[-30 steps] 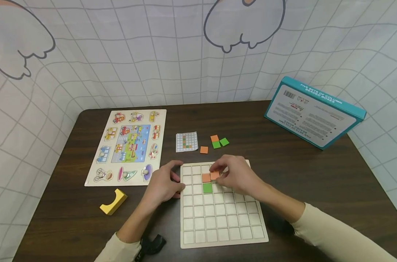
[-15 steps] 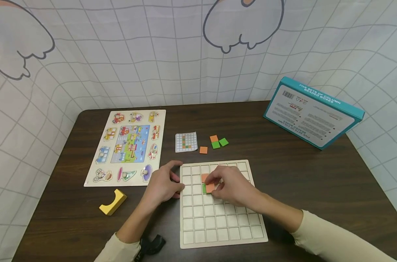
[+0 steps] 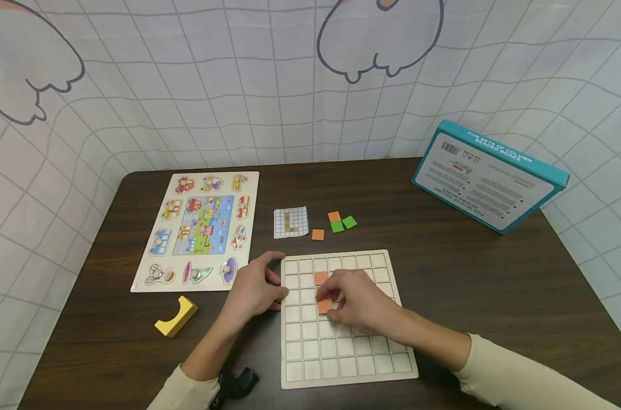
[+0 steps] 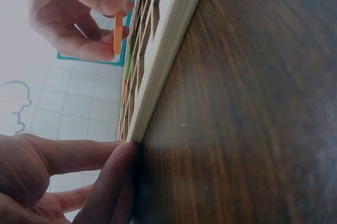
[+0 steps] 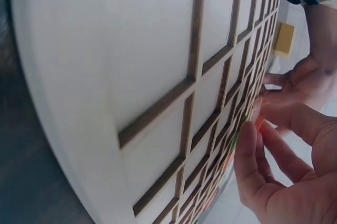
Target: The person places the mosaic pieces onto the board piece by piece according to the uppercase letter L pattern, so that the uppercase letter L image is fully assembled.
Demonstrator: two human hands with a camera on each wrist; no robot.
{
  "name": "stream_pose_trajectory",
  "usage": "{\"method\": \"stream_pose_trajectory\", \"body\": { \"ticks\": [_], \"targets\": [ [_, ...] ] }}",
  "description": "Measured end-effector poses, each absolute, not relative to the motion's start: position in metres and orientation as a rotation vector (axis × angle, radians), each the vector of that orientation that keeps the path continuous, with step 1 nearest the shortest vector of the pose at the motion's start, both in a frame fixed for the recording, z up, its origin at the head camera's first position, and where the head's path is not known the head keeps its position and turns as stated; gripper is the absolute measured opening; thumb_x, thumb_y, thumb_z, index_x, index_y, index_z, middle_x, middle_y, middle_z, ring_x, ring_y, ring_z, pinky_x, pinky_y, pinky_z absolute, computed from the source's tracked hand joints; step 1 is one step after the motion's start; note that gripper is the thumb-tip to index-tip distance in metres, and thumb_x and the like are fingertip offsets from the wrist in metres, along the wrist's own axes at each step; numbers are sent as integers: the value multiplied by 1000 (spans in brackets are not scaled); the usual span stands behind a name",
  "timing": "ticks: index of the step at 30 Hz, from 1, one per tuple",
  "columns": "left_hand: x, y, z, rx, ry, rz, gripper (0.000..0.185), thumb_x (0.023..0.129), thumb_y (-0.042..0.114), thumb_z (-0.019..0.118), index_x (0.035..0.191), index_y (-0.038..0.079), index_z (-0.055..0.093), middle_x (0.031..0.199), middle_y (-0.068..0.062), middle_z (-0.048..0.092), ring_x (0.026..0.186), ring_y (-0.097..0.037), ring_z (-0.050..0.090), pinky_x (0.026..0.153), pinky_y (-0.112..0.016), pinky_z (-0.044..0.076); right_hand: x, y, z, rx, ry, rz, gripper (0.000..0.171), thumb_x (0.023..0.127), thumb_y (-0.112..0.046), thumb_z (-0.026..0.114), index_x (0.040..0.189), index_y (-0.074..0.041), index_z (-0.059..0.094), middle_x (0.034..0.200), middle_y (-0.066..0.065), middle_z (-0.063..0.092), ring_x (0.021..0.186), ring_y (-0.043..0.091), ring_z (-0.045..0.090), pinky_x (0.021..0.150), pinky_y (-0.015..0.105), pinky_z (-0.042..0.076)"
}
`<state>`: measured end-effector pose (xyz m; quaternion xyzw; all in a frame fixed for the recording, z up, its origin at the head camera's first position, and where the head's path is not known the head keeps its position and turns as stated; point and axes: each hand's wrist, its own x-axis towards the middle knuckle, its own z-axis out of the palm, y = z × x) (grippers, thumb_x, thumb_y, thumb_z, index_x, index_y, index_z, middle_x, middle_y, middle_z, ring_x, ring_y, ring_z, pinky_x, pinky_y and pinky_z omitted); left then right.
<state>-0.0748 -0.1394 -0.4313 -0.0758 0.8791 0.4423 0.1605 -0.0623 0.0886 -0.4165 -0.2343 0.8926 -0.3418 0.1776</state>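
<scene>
In the head view my right hand (image 3: 364, 302) pinches an orange square tile (image 3: 325, 306) over the pale gridded board (image 3: 349, 382). The left wrist view shows the tile (image 4: 118, 33) edge-on between thumb and fingers, a little off the grid. Another orange tile (image 3: 321, 278) lies in a cell farther back. A green tile (image 5: 235, 135) shows past my right fingertips in the right wrist view; that hand mostly hides it in the head view. With its thumb and fingers spread, my left hand (image 3: 255, 289) touches the board's left edge near the back corner.
Behind the board lie a small printed grid card (image 3: 291, 222), a loose orange tile (image 3: 317, 234) and several tiles grouped together, including a green tile (image 3: 349, 222). A picture puzzle board (image 3: 197, 266) and a yellow arch block (image 3: 178, 316) are at left. A teal-edged box (image 3: 486, 179) stands back right.
My right hand has moved the pinched orange tile from beside the placed orange tile, across the green one, to a cell nearer me. The left hand keeps its place.
</scene>
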Motion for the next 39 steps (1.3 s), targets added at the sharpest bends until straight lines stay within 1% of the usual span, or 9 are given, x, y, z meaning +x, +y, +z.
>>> {"method": "stream_pose_trajectory", "body": {
  "ticks": [8, 14, 22, 39],
  "targets": [
    [-74, -140, -431, -207, 2499, 1288, 69, 78, -3, 80, 142, 13, 60, 88, -12, 64, 49, -17, 67, 49, -32, 61, -60, 87, -418, -737, 2562, -881, 23, 78, -5, 86, 98, -14, 81, 91, -9, 69, 81, 11, 59, 72, 22, 51],
    [-74, -141, -431, -211, 2493, 1300, 70, 78, -3, 80, 143, 13, 59, 89, -12, 64, 50, -18, 66, 49, -33, 61, -60, 86, -420, -778, 2562, -889, 23, 77, -2, 85, 97, -11, 80, 88, -6, 70, 80, 12, 59, 71, 23, 51],
    [-74, -140, -431, -219, 2491, 1295, 70, 78, -3, 80, 143, 14, 60, 89, -12, 64, 50, -17, 66, 49, -32, 61, -59, 86, -422, -803, 2554, -900, 25, 76, 4, 80, 98, -8, 80, 92, -2, 71, 84, 13, 63, 75, 24, 55],
    [-74, -139, -428, -224, 2484, 1287, 70, 78, -4, 81, 142, 13, 59, 89, -12, 64, 51, -17, 66, 49, -33, 62, -59, 85, -425, -832, 2569, -897, 22, 78, 3, 82, 96, -9, 79, 89, -3, 68, 81, 11, 60, 72, 22, 53]
  ]
}}
